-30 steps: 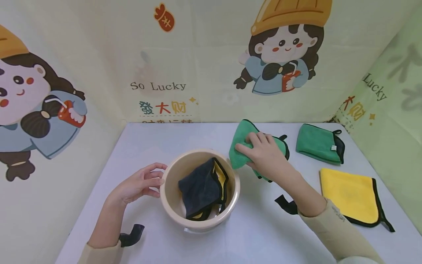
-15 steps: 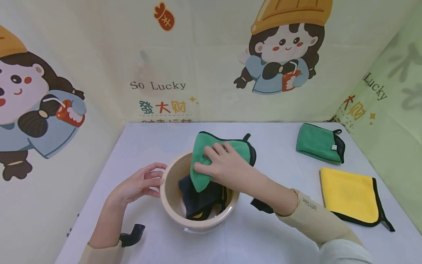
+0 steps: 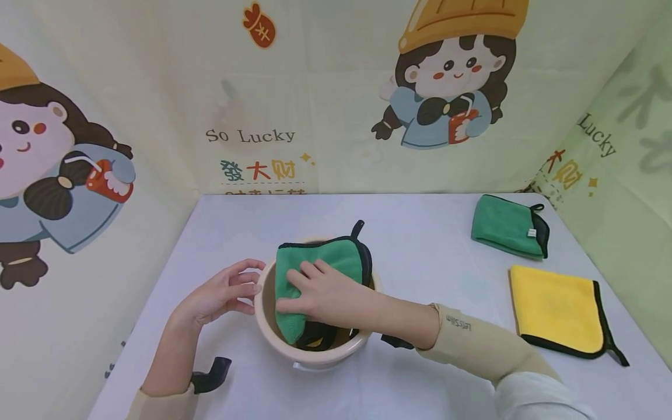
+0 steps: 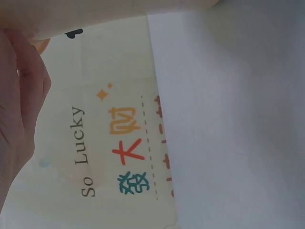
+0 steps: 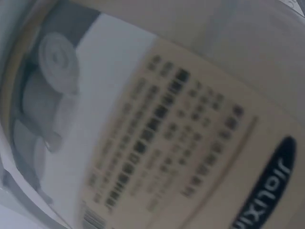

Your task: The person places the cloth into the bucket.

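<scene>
A cream bucket (image 3: 336, 355) stands mid-table in the head view, its printed label (image 5: 167, 129) filling much of the right wrist view. My right hand (image 3: 325, 294) grips a green cloth (image 3: 336, 254) with black trim and a loop, lowered partly into the bucket's mouth. Under it, a folded dark blue and yellow cloth (image 3: 317, 338) lies inside, mostly covered by the green one. My left hand (image 3: 228, 291) rests its relaxed fingers against the bucket's left side; the left wrist view catches part of this hand (image 4: 19, 105) at its edge.
At the right, a folded green cloth (image 3: 504, 227) lies near the back of the white table (image 3: 420, 233). Closer in is a yellow cloth (image 3: 559, 309) with black trim and a loop. A printed curtain (image 3: 336, 105) hangs behind the table.
My right hand has carried the green cloth leftward from beside the bucket and down into its mouth, covering most of the dark cloth. My left hand has stayed at the bucket's side.
</scene>
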A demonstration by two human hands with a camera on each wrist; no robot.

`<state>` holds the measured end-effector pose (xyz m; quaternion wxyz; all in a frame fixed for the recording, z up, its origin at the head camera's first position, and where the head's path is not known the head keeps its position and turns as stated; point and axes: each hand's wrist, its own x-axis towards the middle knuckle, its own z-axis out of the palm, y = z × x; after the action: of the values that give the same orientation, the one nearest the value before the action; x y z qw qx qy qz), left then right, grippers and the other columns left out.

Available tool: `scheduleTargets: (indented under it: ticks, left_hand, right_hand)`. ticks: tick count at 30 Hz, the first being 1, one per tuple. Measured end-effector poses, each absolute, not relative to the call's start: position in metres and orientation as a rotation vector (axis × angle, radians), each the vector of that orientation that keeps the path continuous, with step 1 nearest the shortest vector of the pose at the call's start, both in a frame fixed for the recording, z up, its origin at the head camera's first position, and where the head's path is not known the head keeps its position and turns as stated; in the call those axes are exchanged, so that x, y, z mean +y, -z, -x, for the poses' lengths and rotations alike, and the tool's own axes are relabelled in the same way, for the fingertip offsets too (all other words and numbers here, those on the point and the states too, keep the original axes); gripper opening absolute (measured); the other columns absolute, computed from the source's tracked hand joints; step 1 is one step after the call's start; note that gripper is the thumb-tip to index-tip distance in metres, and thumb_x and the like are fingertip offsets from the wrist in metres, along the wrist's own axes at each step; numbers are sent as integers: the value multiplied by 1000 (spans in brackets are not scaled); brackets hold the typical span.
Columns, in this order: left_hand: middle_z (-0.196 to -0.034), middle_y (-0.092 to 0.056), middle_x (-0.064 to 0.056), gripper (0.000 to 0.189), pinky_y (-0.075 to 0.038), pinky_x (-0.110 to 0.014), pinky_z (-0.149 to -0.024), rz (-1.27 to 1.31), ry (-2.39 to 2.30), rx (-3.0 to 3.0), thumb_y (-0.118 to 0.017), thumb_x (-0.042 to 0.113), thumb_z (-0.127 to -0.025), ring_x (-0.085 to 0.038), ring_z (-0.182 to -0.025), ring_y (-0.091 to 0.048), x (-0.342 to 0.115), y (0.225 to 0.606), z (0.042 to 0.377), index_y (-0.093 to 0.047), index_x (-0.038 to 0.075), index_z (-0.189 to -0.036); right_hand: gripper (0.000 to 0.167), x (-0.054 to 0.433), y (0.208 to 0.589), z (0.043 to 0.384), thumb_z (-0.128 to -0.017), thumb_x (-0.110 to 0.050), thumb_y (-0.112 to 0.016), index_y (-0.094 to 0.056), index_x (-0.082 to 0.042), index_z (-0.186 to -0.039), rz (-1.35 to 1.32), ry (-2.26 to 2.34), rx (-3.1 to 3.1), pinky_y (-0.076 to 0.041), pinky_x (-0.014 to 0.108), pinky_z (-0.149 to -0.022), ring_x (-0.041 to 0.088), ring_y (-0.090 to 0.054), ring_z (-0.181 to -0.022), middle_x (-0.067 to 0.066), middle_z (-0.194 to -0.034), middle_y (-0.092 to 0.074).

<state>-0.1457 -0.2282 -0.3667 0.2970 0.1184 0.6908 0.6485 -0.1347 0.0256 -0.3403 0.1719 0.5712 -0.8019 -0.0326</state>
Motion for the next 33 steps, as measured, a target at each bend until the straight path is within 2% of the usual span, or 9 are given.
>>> scheduleTargets:
  ticks: [6,19,27,33]
  left_hand:
    - [-100,-62,-4,35,-56,-35,-67,-333,-1721,1842,-54,8,-90,-19,-79,-64,-228,367,145,-40,9,-121]
    - [-100,-62,-4,32,-56,-35,-67,-369,-1738,1819,-54,7,-90,-19,-78,-64,-228,367,145,-41,9,-119]
    - [-103,-62,-4,35,-56,-37,-68,-353,-1723,1844,-54,7,-90,-21,-79,-65,-229,370,145,-39,7,-122]
    - [-102,-62,-4,35,-56,-38,-67,-361,-1737,1819,-53,6,-90,-20,-79,-65,-228,371,145,-38,7,-121]
  right_hand:
    - [29,22,347,136,-87,-36,-60,-50,-33,-114,-1690,94,-2365,-40,25,-70,15,-44,-87,-1,-101,-49]
    - [40,17,362,141,-88,-42,-56,-46,-36,-126,-1774,253,-2501,-44,26,-75,15,-45,-96,-1,-110,-48]
    - [41,14,368,142,-90,-38,-54,-43,-35,-130,-1813,345,-2591,-45,26,-78,14,-44,-101,-3,-115,-47]
    - [39,14,370,140,-94,-35,-49,-39,-36,-131,-1802,454,-2645,-42,25,-81,12,-41,-104,-5,-119,-45]
